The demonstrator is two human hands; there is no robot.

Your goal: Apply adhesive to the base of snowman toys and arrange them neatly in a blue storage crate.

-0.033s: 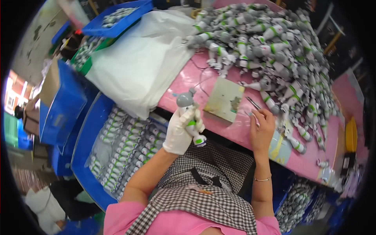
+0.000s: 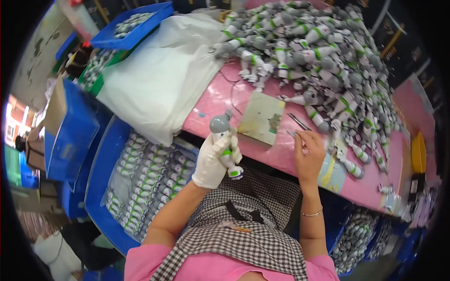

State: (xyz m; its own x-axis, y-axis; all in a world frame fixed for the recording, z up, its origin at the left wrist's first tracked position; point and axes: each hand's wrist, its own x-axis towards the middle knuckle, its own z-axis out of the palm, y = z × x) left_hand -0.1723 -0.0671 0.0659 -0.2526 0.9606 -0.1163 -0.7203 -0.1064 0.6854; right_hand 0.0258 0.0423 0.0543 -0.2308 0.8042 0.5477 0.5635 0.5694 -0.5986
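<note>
Clamping the gloved left grip (image 2: pixel 212 161) around a grey-headed toy figurine (image 2: pixel 219 125) by the desk's (image 2: pixel 205 112) near edge. Curling the bare right grip (image 2: pixel 309 157) beside a slim metal tool (image 2: pixel 298 122), fingertip contact impossible to tell.

A glossy pink surface (image 2: pixel 213 100) carries a big heap of grey-and-white figures (image 2: pixel 323 61) with green bands. Nearer its front edge lie a pale scuffed block (image 2: pixel 258 117), a slim metal tool (image 2: pixel 299 122) just beside it, and a yellow-streaked patch (image 2: pixel 331 172).
</note>
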